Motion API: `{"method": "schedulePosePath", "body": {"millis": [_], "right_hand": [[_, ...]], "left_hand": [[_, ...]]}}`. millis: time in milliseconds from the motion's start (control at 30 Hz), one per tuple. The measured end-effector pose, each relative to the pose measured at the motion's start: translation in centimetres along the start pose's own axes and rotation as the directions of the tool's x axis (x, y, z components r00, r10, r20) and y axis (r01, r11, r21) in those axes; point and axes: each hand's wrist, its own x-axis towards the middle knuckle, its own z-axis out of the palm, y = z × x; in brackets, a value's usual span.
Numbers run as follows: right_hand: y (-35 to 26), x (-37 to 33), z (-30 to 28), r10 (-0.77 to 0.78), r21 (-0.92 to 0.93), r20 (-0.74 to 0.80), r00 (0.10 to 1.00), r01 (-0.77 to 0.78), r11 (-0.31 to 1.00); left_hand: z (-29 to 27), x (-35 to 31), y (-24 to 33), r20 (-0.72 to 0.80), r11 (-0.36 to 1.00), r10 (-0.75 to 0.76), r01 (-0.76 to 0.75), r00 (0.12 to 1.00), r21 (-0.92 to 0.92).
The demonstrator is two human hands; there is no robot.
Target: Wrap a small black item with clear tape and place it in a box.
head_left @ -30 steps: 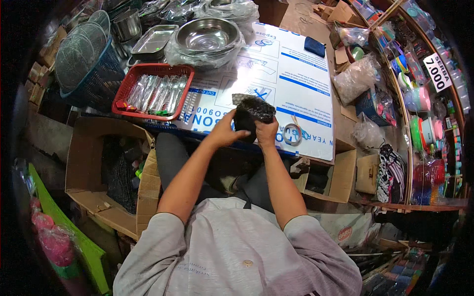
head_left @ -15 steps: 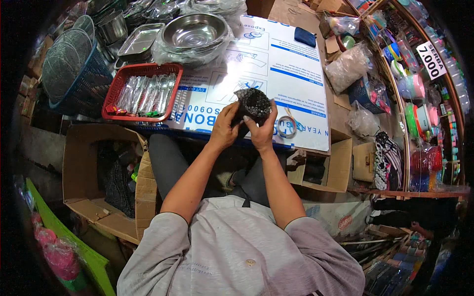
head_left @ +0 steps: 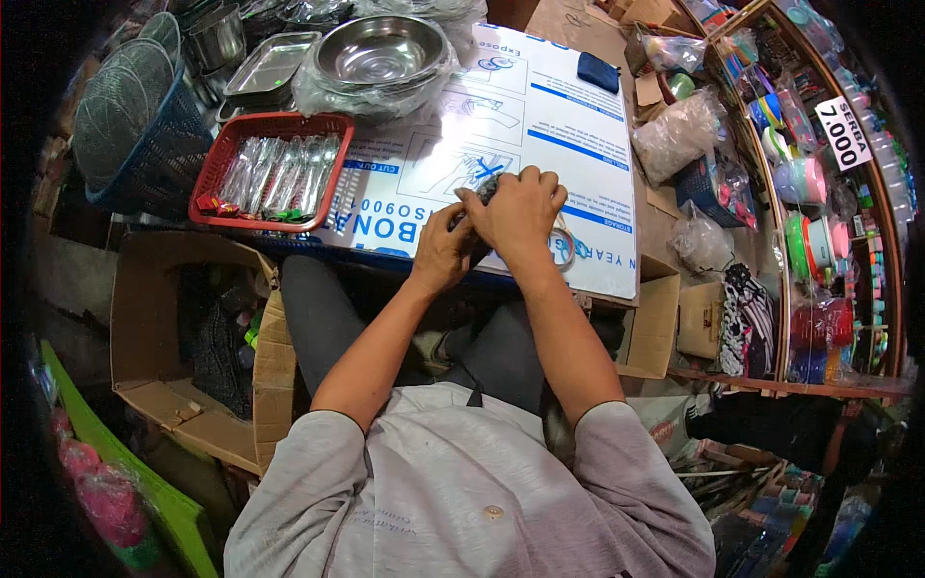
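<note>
Over the near edge of the table, both of my hands hold a dark, white-speckled bundle (head_left: 488, 187); its exact kind cannot be made out. My left hand (head_left: 444, 252) grips its left side with curled fingers. From above, my right hand (head_left: 521, 210) closes over the top and hides most of it. Just right of the right hand, a roll of tape (head_left: 564, 248) lies on the white and blue printed sheet (head_left: 578, 173) that covers the table.
At the left stands a red basket (head_left: 209, 159) of plastic-wrapped cutlery, with wrapped metal bowls (head_left: 381, 58), metal trays (head_left: 273, 65) and a blue basket (head_left: 159, 159) of strainers around it. A dark blue pouch (head_left: 598, 72) lies far right. An open cardboard box (head_left: 276, 376) is by my left leg.
My right hand has moved up and over the top of the bundle, covering most of it. The left hand keeps its hold on the side. The view has shifted slightly.
</note>
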Motion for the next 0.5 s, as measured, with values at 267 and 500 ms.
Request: {"method": "schedulePosePath", "body": {"millis": [267,500], "right_hand": [[1.4,1.4,2.7,0.154,0.440,-0.029,0.988,-0.126,0.889],[2.8,-0.3,-0.4,0.240,0.691,0.206,0.949,-0.315,0.651]], "left_hand": [[0.2,-0.5,0.5,0.020,0.995,-0.041,0.042,0.999,-0.094],[0.4,-1.0,0.2,-0.006,0.998,-0.053,0.053,0.999,-0.039]]}}
